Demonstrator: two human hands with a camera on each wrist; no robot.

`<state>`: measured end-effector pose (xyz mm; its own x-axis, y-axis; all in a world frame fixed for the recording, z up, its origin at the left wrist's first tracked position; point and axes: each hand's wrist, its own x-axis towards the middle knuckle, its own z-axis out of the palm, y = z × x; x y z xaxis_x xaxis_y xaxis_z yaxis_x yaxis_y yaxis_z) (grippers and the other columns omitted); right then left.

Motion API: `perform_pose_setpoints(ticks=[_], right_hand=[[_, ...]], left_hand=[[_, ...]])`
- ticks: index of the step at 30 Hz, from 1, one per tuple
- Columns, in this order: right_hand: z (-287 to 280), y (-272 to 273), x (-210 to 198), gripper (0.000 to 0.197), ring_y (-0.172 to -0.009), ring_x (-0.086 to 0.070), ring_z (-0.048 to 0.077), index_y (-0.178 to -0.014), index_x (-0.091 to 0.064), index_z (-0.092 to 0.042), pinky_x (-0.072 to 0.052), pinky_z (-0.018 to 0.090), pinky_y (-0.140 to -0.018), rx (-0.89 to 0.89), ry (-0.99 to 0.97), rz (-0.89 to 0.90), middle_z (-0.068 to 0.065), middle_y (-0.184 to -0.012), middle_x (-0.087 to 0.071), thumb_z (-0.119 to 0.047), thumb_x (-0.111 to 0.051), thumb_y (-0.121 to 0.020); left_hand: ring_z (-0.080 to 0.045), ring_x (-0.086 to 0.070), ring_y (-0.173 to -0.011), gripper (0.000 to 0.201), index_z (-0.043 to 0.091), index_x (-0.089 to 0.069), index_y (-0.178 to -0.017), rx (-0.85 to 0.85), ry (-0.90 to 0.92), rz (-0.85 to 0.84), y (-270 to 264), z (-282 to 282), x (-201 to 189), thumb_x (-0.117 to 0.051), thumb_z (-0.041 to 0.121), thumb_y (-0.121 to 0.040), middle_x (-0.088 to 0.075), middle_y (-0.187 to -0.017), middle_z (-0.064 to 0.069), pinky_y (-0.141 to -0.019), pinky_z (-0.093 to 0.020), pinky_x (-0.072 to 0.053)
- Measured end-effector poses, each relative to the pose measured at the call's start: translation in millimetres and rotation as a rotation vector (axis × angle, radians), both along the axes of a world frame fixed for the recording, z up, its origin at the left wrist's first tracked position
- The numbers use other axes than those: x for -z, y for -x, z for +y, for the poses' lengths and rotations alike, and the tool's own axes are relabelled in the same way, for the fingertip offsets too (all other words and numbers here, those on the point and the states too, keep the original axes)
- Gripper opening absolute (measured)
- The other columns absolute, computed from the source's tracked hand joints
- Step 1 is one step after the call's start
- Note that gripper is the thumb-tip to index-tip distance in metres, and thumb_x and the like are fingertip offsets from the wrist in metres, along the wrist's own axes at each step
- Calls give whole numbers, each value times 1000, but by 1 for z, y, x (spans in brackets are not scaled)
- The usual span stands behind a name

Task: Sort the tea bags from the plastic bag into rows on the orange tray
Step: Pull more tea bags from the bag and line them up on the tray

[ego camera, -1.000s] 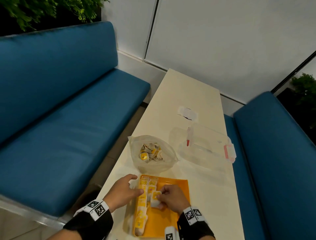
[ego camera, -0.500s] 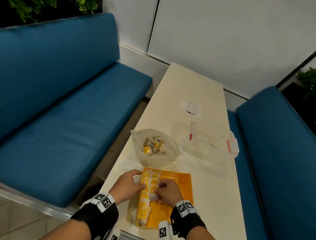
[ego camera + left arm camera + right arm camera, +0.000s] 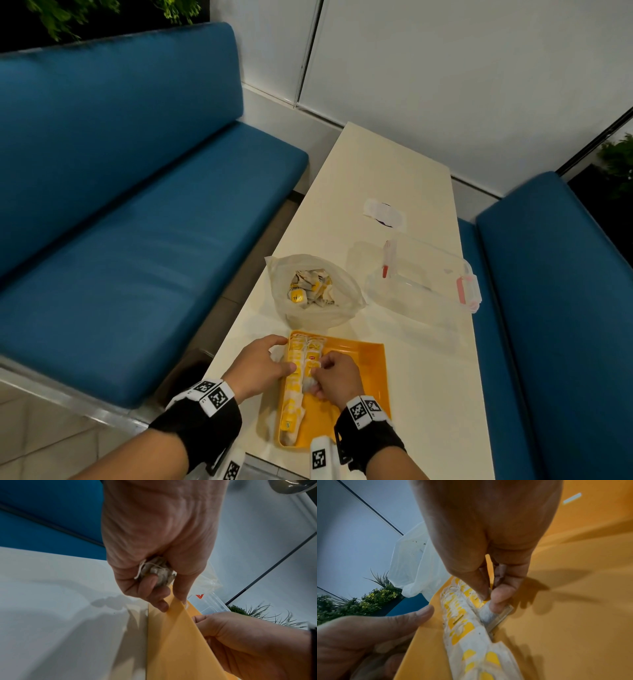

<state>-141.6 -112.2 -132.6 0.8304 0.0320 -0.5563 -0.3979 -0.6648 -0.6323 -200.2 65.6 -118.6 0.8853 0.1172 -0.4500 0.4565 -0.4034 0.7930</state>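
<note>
Cream table (image 3: 346, 192), on it orange tray (image 3: 366, 377), plastic bag (image 3: 339, 308), clear lidded box (image 3: 431, 274), paper slip (image 3: 383, 212)

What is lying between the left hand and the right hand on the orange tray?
The head view shows rows of tea bags along the orange tray's left side, between the left hand and the right hand.

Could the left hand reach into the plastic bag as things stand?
Probably not yet: the bag stands open just beyond the tray with nothing between, but the left hand already holds spare tea bags.
</note>
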Motion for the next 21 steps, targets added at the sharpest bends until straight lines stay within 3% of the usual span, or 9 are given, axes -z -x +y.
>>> perform_pose_setpoints(ticks=[6,12,14,16,18,19,21], right_hand=[[2,1,-1,14,-47,-64,18,-95,-59,-7,-57,29,-47,42,-12,-3,18,-86,-71,-4,-69,-85],[3,3,1,21,-50,-65,24,-84,-52,-12,-60,35,-52,76,-9,-27,20,-87,-69,-1,-70,-82],[2,3,-1,21,-50,-65,24,-84,-52,-12,-59,34,-52,78,-26,-16,20,-86,-70,-2,-70,-82],[-2,3,-6,19,-51,-65,24,-83,-52,-12,-56,31,-49,70,-17,-28,18,-82,-69,-6,-70,-81],[-4,2,-14,16,-60,-66,23,-80,-54,-15,-57,34,-57,7,15,-99,12,-80,-69,-12,-69,-80],[-6,1,-19,15,-68,-66,21,-79,-56,-17,-57,35,-65,-39,29,-158,7,-81,-69,-15,-70,-80],[-5,3,-35,15,-79,-63,12,-83,-59,-24,-51,23,-69,-147,17,-288,-4,-88,-65,-19,-73,-81]], left_hand=[[-17,-56,-126,67,25,-51,-147,5,-8,1,0,-1,-1,-78,39,-87,-54,-147,1,-90,-21,-42],[-18,-54,-131,68,26,-49,-147,30,-6,3,2,0,-4,-77,44,-87,-52,-149,3,-95,-22,-44],[-18,-57,-127,67,28,-51,-143,13,37,25,4,3,-6,-77,50,-85,-56,-143,4,-89,-21,-46],[-15,-64,-101,50,31,-60,-128,-82,156,61,5,7,-12,-74,54,-86,-66,-121,2,-73,-20,-48],[-14,-61,-77,28,25,-68,-114,-221,377,88,6,12,-22,-68,45,-94,-71,-97,-4,-63,-25,-48],[-16,-61,-74,23,20,-70,-111,-286,516,107,5,14,-27,-65,38,-98,-70,-92,-8,-63,-28,-50],[-22,-66,-76,23,10,-71,-114,-402,830,145,4,18,-37,-62,24,-98,-68,-92,-14,-66,-32,-57]])
